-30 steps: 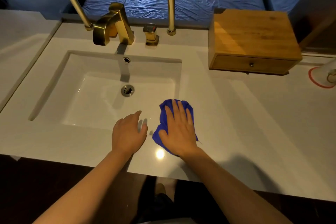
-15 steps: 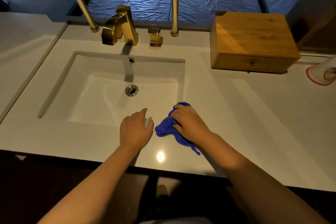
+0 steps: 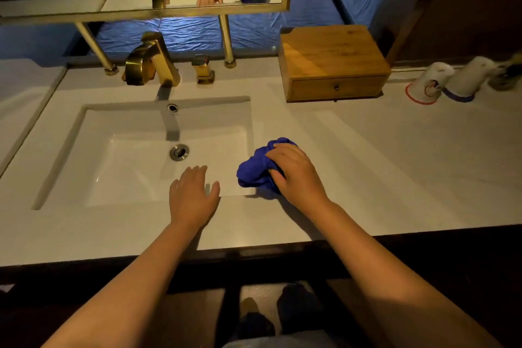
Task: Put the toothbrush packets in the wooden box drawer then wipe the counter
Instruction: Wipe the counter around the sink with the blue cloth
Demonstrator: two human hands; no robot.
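Right hand (image 3: 296, 175): grip bunched around crumpled blue cloth (image 3: 255, 171), on white desk (image 3: 395, 167) at sink corner.
Left hand (image 3: 193, 195): flat, fingers spread, on sink's near rim.
Wooden box drawer (image 3: 336, 87): closed.

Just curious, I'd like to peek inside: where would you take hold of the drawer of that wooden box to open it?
Pinch the small dark knob at the middle of the drawer front, coming from the front of the wooden box. It is the only part that sticks out; the front is otherwise flat.
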